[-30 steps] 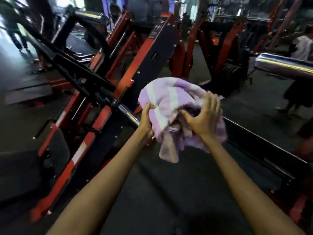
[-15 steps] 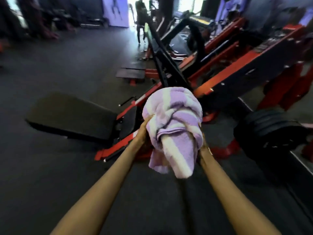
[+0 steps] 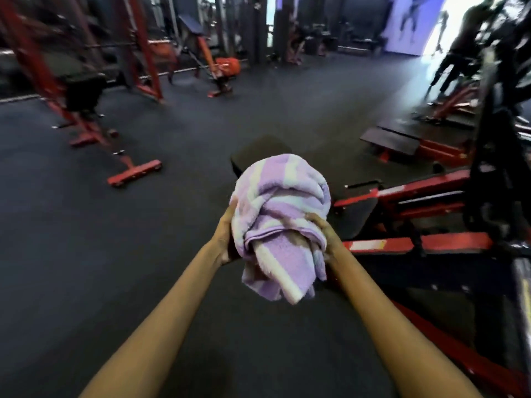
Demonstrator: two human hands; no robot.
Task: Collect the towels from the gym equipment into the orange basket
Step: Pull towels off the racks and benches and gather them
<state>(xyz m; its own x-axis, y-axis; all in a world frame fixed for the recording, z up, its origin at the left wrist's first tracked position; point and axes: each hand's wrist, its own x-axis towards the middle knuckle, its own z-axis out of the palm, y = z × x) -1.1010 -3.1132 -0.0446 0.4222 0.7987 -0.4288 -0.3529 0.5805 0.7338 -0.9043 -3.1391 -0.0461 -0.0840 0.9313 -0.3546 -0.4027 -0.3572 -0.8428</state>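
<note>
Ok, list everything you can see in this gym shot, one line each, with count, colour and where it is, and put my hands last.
towel: one, purple with white stripes, bundled, held up at centre between both hands
orange basket: one orange shape, blurred, on the floor far back, centre-left, likely the basket
rack frame: one, red with black pads, left side
flat foot bar: one, red, on the floor left of centre
machine frame: one, red and black, right side
floor: dark grey rubber, throughout
bright doorway: one, white-blue, top right
people in the background: blurred, count cannot be told
left hand: one, grips the towel's left side
right hand: one, grips the towel's right side
</note>
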